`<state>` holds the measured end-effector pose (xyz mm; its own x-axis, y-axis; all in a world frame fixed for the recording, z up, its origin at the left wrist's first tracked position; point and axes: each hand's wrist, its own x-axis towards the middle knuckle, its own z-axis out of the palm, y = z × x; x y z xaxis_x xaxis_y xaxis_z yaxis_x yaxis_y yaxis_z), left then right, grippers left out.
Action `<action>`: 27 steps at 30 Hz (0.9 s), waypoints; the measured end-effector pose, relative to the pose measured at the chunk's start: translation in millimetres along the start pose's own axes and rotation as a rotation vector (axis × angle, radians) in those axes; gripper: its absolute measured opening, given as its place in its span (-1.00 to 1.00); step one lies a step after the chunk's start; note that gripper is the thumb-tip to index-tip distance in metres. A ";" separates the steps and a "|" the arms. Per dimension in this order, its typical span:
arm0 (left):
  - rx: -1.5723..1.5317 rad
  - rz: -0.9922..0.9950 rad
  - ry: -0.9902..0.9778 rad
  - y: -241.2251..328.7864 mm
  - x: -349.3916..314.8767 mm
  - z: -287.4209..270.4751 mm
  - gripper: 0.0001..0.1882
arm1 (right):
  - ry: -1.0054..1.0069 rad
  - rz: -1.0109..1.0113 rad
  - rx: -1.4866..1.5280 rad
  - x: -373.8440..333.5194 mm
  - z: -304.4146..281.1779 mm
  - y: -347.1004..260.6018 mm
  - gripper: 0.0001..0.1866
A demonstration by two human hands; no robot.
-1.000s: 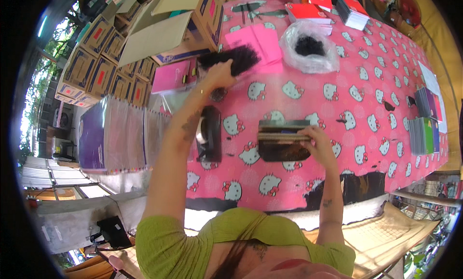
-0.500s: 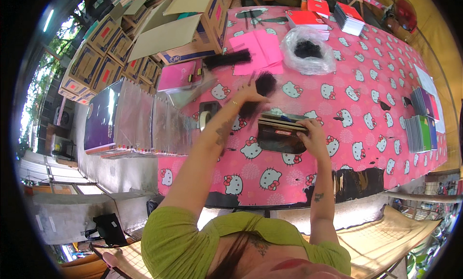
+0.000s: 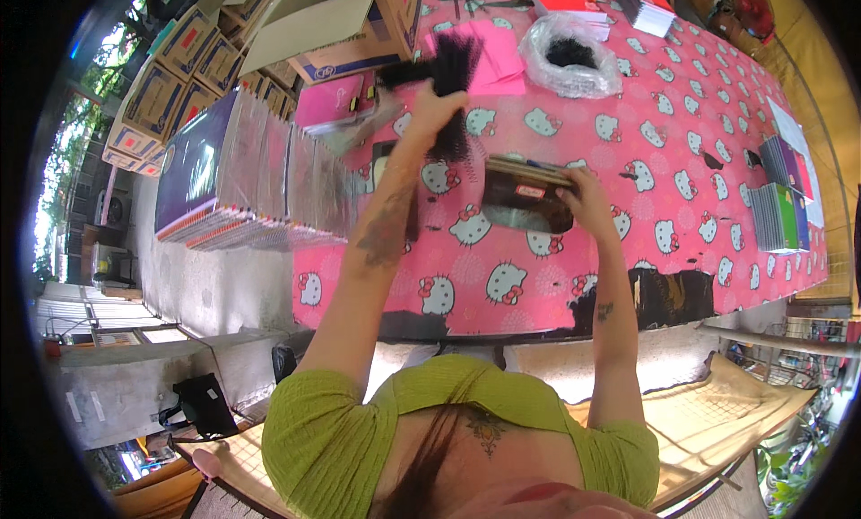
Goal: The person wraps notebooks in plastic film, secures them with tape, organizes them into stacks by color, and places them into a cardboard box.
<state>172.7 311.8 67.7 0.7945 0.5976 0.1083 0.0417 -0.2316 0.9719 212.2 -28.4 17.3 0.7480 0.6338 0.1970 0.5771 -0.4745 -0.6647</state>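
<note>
A black bundle (image 3: 451, 89) of thin strands is gripped in the left hand (image 3: 433, 116), fingers closed round its middle, and it is held up above the pink desk (image 3: 682, 160). A dark clear pouch (image 3: 526, 196) is pinched by its right end in the right hand (image 3: 587, 189), just beside and below the bundle, over the desk's middle. Further back, a pink sheet (image 3: 502, 57) is seen lying flat, and beside it a clear bag (image 3: 569, 57) is filled with more black strands. At the left edge, notebooks (image 3: 242, 174) are stacked in wrapped rows, with open boxes (image 3: 345, 26) behind them. At the right edge, 2 low book piles (image 3: 780, 196) are laid side by side.
</note>
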 end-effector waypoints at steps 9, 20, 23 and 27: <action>-0.139 -0.012 -0.202 57.3 -225.2 -84.0 -0.04 | -0.296 -0.082 1.119 -34.9 57.8 -181.9 0.12; -0.118 0.389 -0.170 49.5 -317.0 -117.5 0.08 | -0.049 -0.023 1.033 -114.8 85.4 -311.4 -0.35; -0.132 0.377 -0.193 73.4 -336.5 -133.4 0.06 | -0.004 -0.049 1.033 -131.2 84.3 -328.6 -0.35; -0.157 0.416 -0.222 64.2 -346.2 -143.3 0.00 | -0.008 -0.030 0.939 -146.7 87.3 -340.9 -0.39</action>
<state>-186.5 200.1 122.5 0.8347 0.2973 0.4635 -0.3847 -0.2874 0.8772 -122.9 93.8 152.1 0.7327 0.6437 0.2209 0.0931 0.2268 -0.9695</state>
